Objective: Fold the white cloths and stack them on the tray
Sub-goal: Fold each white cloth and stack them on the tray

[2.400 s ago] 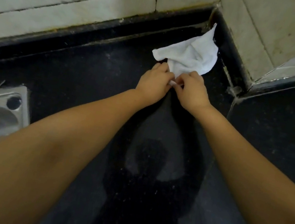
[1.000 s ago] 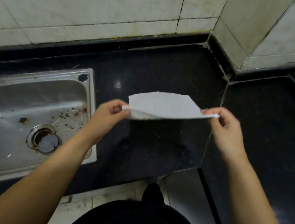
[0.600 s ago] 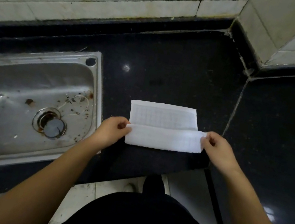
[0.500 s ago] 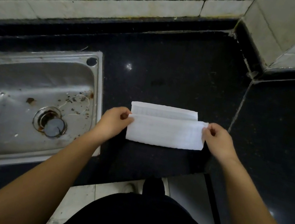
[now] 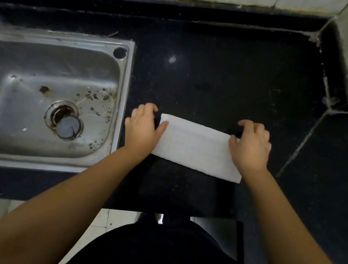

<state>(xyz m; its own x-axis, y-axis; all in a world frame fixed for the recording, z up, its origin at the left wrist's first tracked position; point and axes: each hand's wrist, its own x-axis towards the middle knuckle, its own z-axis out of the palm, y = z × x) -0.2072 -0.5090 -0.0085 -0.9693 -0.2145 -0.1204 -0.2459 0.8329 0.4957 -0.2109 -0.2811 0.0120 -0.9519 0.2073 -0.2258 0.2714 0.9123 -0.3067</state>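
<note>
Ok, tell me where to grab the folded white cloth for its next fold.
Probably pinch the white cloth at its two short ends, left hand from the sink side, right hand opposite. It lies flat as a long strip on the counter, both ends exposed.

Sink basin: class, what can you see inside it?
Inside the sink there is a round drain holding a stopper, with dark specks and pale strands of debris around it. Whatever lies under the stopper is covered.
</note>
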